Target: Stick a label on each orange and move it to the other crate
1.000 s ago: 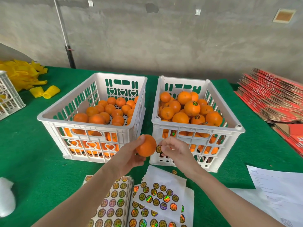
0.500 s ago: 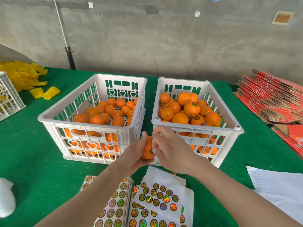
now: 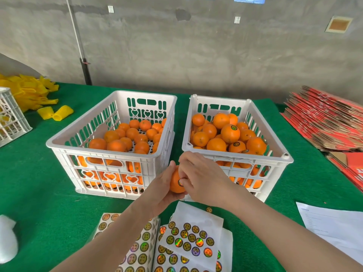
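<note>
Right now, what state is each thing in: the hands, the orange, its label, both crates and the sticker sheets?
Orange: held in the air.
Label: on the orange, partly hidden.
Left hand: grips the orange.
Right hand: curled on the orange, thumb at the label.
Left crate: part full, no labels showing.
Right crate: heaped, some oranges labelled.
Sheets: flat, top one part used.

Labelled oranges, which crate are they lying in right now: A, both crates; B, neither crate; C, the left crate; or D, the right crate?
D: oranges with round stickers lie in the right crate; those in the left crate show none.
</note>
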Motion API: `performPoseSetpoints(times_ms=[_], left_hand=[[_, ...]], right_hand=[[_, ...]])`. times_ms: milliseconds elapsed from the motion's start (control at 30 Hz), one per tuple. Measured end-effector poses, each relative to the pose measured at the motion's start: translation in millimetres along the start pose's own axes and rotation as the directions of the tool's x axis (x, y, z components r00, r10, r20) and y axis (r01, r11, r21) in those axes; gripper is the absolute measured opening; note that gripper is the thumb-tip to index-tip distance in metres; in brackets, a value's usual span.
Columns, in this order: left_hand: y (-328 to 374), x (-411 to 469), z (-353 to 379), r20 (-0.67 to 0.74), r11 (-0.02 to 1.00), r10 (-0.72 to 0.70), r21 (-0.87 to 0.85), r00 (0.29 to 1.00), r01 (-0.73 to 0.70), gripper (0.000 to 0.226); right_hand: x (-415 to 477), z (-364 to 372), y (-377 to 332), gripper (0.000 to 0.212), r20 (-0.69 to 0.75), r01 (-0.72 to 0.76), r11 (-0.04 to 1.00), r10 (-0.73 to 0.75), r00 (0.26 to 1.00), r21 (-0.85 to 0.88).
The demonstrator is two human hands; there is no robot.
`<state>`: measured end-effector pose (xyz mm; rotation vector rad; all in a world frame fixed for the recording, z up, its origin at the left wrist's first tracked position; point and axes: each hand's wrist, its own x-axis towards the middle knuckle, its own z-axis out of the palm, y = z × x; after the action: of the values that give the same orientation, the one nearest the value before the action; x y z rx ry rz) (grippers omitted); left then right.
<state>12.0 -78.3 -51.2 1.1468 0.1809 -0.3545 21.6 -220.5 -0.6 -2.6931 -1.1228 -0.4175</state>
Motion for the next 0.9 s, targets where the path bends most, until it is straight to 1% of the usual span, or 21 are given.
performPoseSetpoints(times_ms=[33, 100, 133, 200, 267, 333, 400, 433, 467, 500, 533, 567, 600, 633, 667, 700, 733, 767, 800, 833, 900], left_hand=[[1.2, -0.5, -0.4, 0.004, 1.000, 0.006, 0.009, 1.000, -0.006, 0.049], [3.3, -1.3, -1.4, 0.006, 1.000, -0.001, 0.030, 1.000, 0.001, 0.056], [4.2, -1.6, -1.9, 0.006, 1.000, 0.000, 0.018, 1.000, 0.000, 0.059], [6.0, -2.9, -2.6, 0.005, 0.998, 0.042, -0.044, 0.999, -0.042, 0.062], [9.8, -4.8, -0.7, -0.013, 0.991, 0.107, -0.082, 0.994, -0.108, 0.062], [14.1, -5.3, 3.0, -0.044, 0.984, 0.170, -0.056, 0.985, -0.172, 0.064], [22.2, -7.0, 7.3, -0.028, 0.967, 0.254, 0.025, 0.967, -0.253, 0.068], [30.5, -9.5, 9.5, 0.014, 0.941, 0.318, 0.113, 0.948, -0.318, 0.069], [40.2, -10.5, 10.4, 0.069, 0.888, 0.388, 0.237, 0.919, -0.393, 0.069], [50.7, -7.8, 9.0, 0.115, 0.811, 0.458, 0.354, 0.882, -0.467, 0.067], [62.6, -0.8, 5.9, 0.125, 0.718, 0.527, 0.464, 0.840, -0.519, 0.061], [75.8, 9.0, -0.4, 0.086, 0.625, 0.590, 0.582, 0.803, -0.521, 0.050], [88.4, 20.9, -9.8, -0.002, 0.564, 0.628, 0.690, 0.778, -0.454, 0.036], [99.2, 32.3, -20.0, -0.088, 0.537, 0.635, 0.765, 0.767, -0.356, 0.027], [107.3, 42.8, -31.0, -0.136, 0.508, 0.623, 0.819, 0.770, -0.266, 0.026], [113.2, 50.7, -40.6, -0.147, 0.462, 0.602, 0.866, 0.785, -0.191, 0.027], [115.6, 57.6, -50.1, -0.145, 0.402, 0.574, 0.907, 0.806, -0.123, 0.028], [117.3, 62.5, -57.9, -0.143, 0.346, 0.554, 0.936, 0.820, -0.071, 0.028], [117.7, 65.5, -63.0, -0.144, 0.308, 0.538, 0.951, 0.830, -0.035, 0.027], [117.7, 66.7, -67.2, -0.141, 0.290, 0.522, 0.957, 0.841, -0.019, 0.026], [116.4, 69.3, -73.2, -0.156, 0.326, 0.470, 0.945, 0.869, -0.006, 0.024]], right_hand=[[0.1, 0.3, 0.1, 0.016, -0.012, -0.046, 0.996, 0.047, 0.999, 0.076], [0.3, 1.6, 0.4, 0.041, 0.005, -0.144, 0.961, 0.146, 0.989, 0.237], [0.3, 2.6, 0.7, 0.049, 0.016, -0.165, 0.938, 0.168, 0.986, 0.305], [-2.9, 6.5, 0.2, 0.054, -0.007, -0.162, 0.887, 0.183, 0.983, 0.431], [-8.0, 11.4, -2.1, 0.056, -0.054, -0.121, 0.827, 0.180, 0.982, 0.549], [-8.0, 13.9, -6.3, 0.064, -0.110, -0.047, 0.810, 0.137, 0.984, 0.585], [0.7, 12.6, -8.1, 0.063, -0.186, -0.004, 0.826, 0.131, 0.974, 0.564], [7.7, 10.4, -6.2, 0.060, -0.246, 0.013, 0.829, 0.151, 0.957, 0.559], [15.6, 7.2, -2.0, 0.059, -0.311, 0.026, 0.837, 0.174, 0.935, 0.546], [24.5, 2.7, 4.8, 0.059, -0.360, 0.019, 0.847, 0.204, 0.910, 0.531], [33.9, -3.1, 13.7, 0.060, -0.373, -0.029, 0.851, 0.261, 0.890, 0.525], [43.2, -9.9, 24.8, 0.062, -0.348, -0.120, 0.844, 0.339, 0.874, 0.522], [51.7, -16.6, 37.6, 0.064, -0.293, -0.242, 0.833, 0.424, 0.857, 0.498], [59.1, -22.0, 52.1, 0.067, -0.219, -0.379, 0.816, 0.506, 0.834, 0.437], [64.6, -25.4, 68.0, 0.069, -0.138, -0.502, 0.790, 0.575, 0.807, 0.353], [68.0, -27.8, 83.0, 0.070, -0.053, -0.597, 0.759, 0.628, 0.776, 0.258], [69.7, -27.7, 96.8, 0.068, 0.032, -0.660, 0.732, 0.665, 0.746, 0.167], [69.3, -26.5, 107.1, 0.059, 0.107, -0.689, 0.720, 0.681, 0.725, 0.084], [67.4, -23.9, 114.2, 0.045, 0.180, -0.691, 0.723, 0.678, 0.713, 0.016], [64.7, -20.4, 119.0, 0.031, 0.254, -0.684, 0.729, 0.667, 0.701, -0.026], [59.0, -11.7, 126.6, 0.017, 0.397, -0.689, 0.724, 0.640, 0.658, -0.027]])
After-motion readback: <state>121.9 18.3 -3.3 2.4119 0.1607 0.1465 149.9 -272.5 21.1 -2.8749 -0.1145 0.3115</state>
